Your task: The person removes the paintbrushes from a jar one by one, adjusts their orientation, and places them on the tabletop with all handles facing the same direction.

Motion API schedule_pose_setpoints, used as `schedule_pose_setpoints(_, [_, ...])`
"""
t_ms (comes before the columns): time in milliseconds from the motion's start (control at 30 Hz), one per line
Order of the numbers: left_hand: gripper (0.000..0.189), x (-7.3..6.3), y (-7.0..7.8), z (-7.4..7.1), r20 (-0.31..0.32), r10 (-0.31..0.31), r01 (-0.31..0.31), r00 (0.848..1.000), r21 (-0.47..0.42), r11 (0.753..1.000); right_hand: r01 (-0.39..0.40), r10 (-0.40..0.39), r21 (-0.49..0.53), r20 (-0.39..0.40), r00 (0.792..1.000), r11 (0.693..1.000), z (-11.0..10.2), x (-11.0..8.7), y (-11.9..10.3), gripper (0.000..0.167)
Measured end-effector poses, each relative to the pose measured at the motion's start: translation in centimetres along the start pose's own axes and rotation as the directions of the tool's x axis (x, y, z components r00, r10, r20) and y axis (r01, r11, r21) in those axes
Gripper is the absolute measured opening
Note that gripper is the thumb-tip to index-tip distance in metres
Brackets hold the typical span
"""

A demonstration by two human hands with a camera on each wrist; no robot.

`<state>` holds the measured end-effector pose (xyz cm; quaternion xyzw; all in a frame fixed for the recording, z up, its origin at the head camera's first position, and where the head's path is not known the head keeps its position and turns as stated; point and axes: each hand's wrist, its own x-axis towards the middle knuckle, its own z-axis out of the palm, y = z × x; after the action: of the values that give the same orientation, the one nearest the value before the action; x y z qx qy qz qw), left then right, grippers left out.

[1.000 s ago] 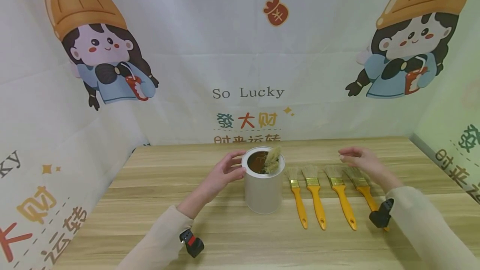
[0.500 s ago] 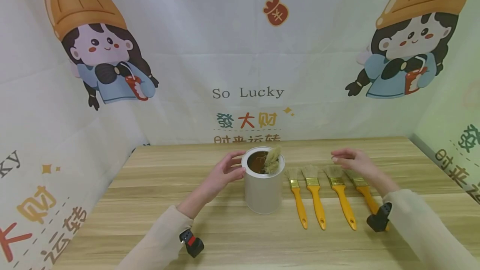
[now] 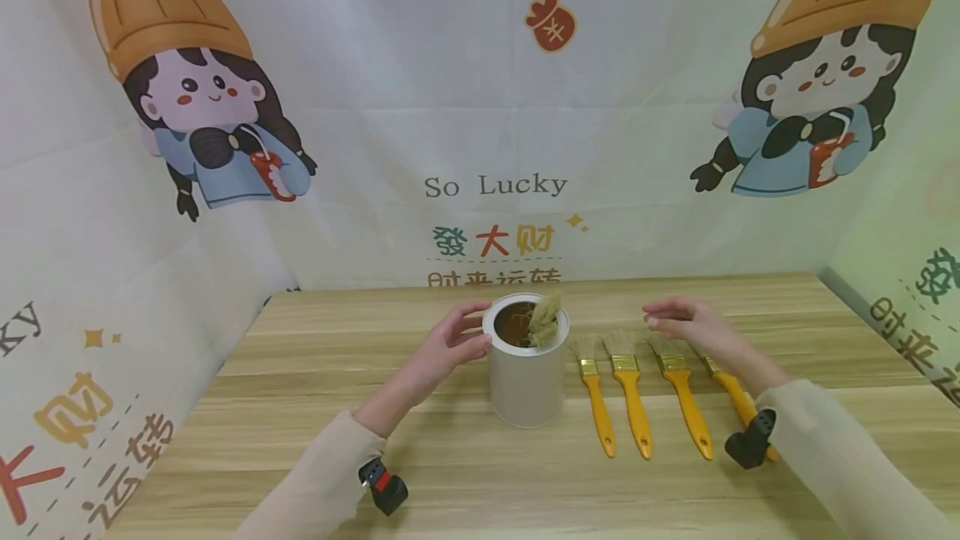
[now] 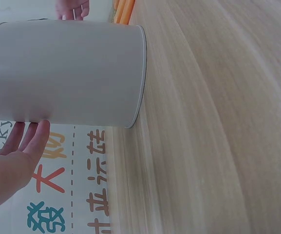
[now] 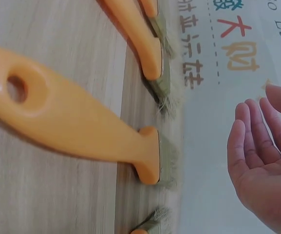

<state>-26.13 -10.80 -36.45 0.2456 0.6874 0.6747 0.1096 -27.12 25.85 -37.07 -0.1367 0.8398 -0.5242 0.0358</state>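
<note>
A light grey cylindrical can (image 3: 527, 390) with a white rim stands upright on the table. Inside it is brown, and a pale, bristly tuft (image 3: 546, 322) sticks up at its right side. My left hand (image 3: 450, 342) holds the can's left side near the rim, thumb in front and fingers behind; the left wrist view shows fingertips touching the wall. To the right lie several paintbrushes (image 3: 632, 411) with yellow handles, bristles pointing away. My right hand (image 3: 693, 327) hovers above the bristle ends of the rightmost ones, holding nothing, its fingers loosely extended. It partly hides the rightmost paintbrush (image 3: 735, 390).
The wooden table (image 3: 315, 440) ends against a printed white cloth (image 3: 360, 107) at the back and sides. A black wrist camera (image 3: 384, 486) sits on the left sleeve and another wrist camera (image 3: 750, 440) on the right one.
My right hand has moved left over the bristle ends, from the rightmost paintbrush toward the can. My left hand, the can and the paintbrushes have stayed in place.
</note>
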Motion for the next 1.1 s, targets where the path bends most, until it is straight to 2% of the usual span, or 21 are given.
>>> schedule_pose_setpoints(267, [0.048, 0.0, -0.1, 0.0, 0.002, -0.002, 0.002, 1.0, -0.001, 1.0, -0.002, 0.002, 0.008, 0.039, 0.999, 1.0, 1.1, 0.1, -0.7, 0.047])
schedule_pose_setpoints(533, [0.049, -0.1, 0.1, 0.0, 0.003, 0.004, -0.004, 1.0, 0.004, 1.0, 0.045, -0.047, 0.027, 0.082, 0.996, 0.999, 2.3, 0.2, -1.5, 0.044])
schedule_pose_setpoints(933, [0.051, 0.0, -0.1, 0.0, -0.001, -0.005, 0.005, 1.0, -0.005, 1.0, 0.032, -0.043, 0.091, 0.127, 0.991, 0.995, 3.8, 0.1, -2.8, 0.045])
schedule_pose_setpoints(1100, [0.051, 0.0, -0.2, -0.1, -0.001, -0.002, 0.002, 1.0, -0.008, 1.0, 0.057, -0.069, 0.083, 0.141, 0.988, 0.995, 4.1, 0.1, -3.7, 0.045])
